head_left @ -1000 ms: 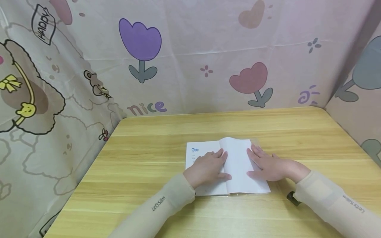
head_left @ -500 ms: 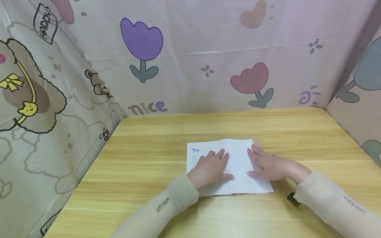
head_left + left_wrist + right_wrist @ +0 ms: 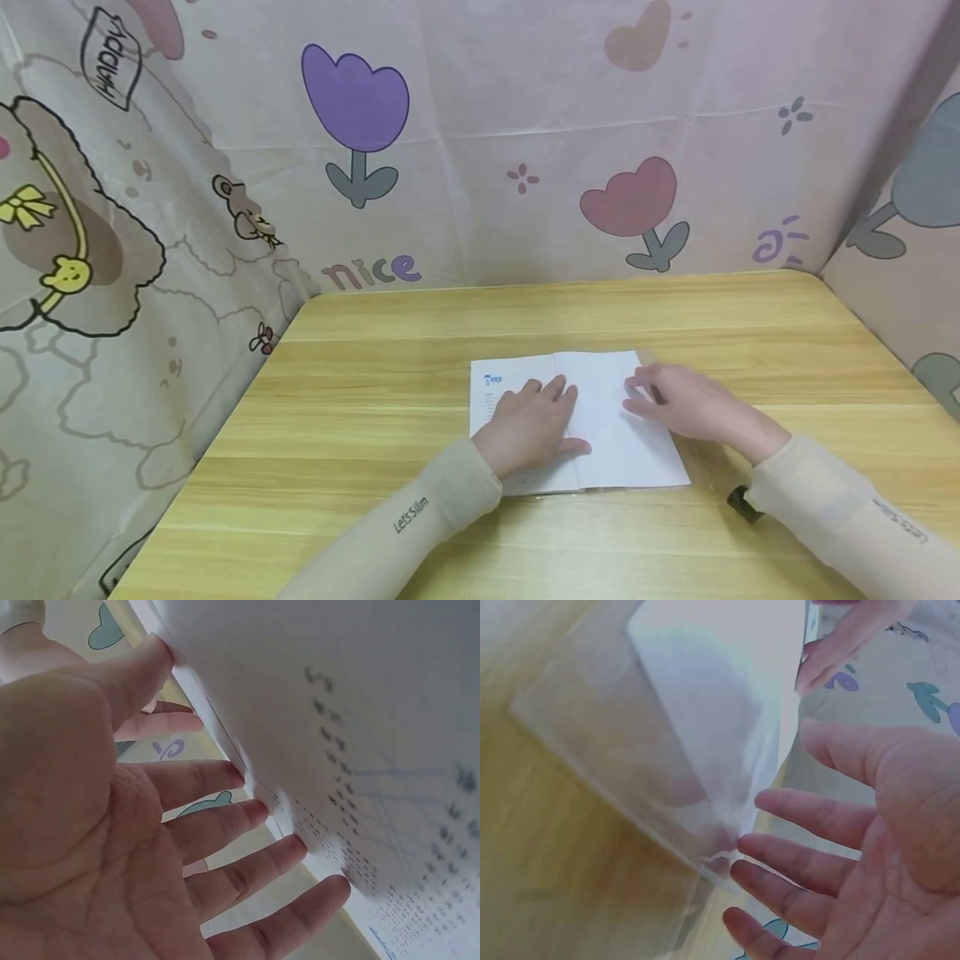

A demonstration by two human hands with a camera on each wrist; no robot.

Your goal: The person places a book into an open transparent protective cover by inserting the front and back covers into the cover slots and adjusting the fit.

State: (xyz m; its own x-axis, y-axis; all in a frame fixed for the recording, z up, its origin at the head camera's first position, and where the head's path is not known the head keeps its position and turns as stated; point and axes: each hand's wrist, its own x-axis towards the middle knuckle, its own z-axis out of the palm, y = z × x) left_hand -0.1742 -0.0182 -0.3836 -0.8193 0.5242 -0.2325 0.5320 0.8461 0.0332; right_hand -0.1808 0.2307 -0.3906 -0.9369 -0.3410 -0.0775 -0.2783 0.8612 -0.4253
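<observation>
An open booklet (image 3: 517, 367) lies on the wooden table, with print on its left page and a white flap or page (image 3: 626, 462) on the right. My left hand (image 3: 528, 425) presses near the fold, fingers spread. In the left wrist view its fingertips touch a printed page (image 3: 390, 840) with pencil lines. Over the booklet's right edge hovers my right hand (image 3: 686, 404), thumb and fingers slightly bent and apart. A clear plastic cover (image 3: 577, 697) sticks out past the white paper in the right wrist view; whether the right fingertips touch it I cannot tell.
The wooden table (image 3: 375, 367) reaches back to a printed cloth (image 3: 480, 200) with flowers. Cloth also hangs at the left and right sides. A small black object (image 3: 744, 504) shows at the right sleeve's cuff.
The white right-hand page, bulged at the fold a second ago, now lies flatter. My right hand has lifted off it and its fingers have bent. My left hand has shifted slightly right.
</observation>
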